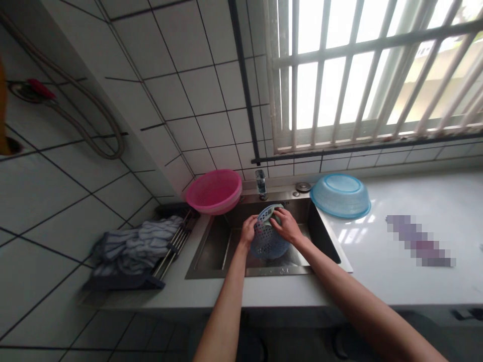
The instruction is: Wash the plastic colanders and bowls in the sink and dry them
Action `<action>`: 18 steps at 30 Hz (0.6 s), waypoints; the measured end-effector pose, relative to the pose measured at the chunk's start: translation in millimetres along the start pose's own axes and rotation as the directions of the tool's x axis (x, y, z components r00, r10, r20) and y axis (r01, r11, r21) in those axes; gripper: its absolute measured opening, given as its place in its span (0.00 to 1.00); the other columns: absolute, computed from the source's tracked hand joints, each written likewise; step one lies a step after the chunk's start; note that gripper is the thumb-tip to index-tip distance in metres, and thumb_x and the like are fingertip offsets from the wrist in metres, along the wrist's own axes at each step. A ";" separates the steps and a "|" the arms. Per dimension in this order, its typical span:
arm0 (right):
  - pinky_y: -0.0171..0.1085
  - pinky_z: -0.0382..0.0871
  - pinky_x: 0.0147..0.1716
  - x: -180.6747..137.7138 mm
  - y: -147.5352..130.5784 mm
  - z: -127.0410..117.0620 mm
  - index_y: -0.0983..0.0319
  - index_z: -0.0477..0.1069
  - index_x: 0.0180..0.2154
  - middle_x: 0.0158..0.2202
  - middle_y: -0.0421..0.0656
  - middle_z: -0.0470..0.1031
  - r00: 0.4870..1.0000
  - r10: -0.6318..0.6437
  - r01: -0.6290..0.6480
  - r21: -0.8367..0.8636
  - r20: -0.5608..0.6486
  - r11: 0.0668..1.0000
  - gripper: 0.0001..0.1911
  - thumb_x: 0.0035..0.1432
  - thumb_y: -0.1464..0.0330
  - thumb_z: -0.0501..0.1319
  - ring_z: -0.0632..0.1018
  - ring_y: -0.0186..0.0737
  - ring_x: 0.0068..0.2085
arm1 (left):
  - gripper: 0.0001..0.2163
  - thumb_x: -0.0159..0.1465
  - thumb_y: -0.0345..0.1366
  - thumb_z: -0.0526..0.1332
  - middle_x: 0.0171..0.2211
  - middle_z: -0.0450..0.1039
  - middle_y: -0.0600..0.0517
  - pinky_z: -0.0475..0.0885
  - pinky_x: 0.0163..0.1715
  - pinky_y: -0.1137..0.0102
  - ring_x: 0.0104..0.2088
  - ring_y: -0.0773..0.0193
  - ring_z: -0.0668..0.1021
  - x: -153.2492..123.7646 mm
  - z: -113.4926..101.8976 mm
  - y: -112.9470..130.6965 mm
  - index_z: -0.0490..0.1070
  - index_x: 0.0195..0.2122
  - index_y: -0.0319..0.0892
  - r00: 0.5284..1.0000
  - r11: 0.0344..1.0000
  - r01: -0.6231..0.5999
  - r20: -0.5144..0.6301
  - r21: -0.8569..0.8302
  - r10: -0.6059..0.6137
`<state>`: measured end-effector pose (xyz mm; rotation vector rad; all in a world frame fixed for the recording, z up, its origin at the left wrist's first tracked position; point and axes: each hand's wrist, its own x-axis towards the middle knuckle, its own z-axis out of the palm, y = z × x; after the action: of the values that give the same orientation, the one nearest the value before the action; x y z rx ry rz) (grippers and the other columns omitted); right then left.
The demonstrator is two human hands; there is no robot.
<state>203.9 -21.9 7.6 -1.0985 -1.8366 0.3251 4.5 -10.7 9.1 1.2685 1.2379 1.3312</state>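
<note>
A blue plastic colander (266, 245) with many holes is held tilted inside the stainless steel sink (211, 254). My left hand (248, 231) is closed on the left side of its rim. At the upper right of the rim, the fingers of my right hand (287, 227) are closed around a pale green sponge (278, 218) that touches the colander. Those fingers partly hide the sponge. Behind the colander stands the chrome faucet (260, 183); whether water runs cannot be seen.
A pink basin (214, 193) rests at the sink's back left corner. On the right lies an upturned blue basin (341, 198), with a metal drain stopper (303, 187) nearby. Striped cloth (141, 245) is heaped at left beside a metal rack (173, 249). A blurred-out patch (420, 241) covers something on the white counter.
</note>
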 end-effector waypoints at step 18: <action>0.54 0.67 0.66 -7.5 8.1 -2.1 0.55 0.81 0.52 0.61 0.48 0.75 0.995 -0.054 0.050 0.050 0.081 0.997 0.16 0.67 0.71 0.60 0.73 0.51 0.65 | 0.27 0.57 0.64 0.68 0.26 0.74 0.52 0.66 0.27 0.69 0.28 0.61 0.74 -3.5 -4.3 -3.4 0.76 0.33 0.41 0.999 0.998 -0.010 -0.045 0.068 0.013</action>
<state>211.3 -23.8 -0.7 -1.0159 -1.9173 0.3863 0.4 -14.2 5.5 1.3002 1.3192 1.3427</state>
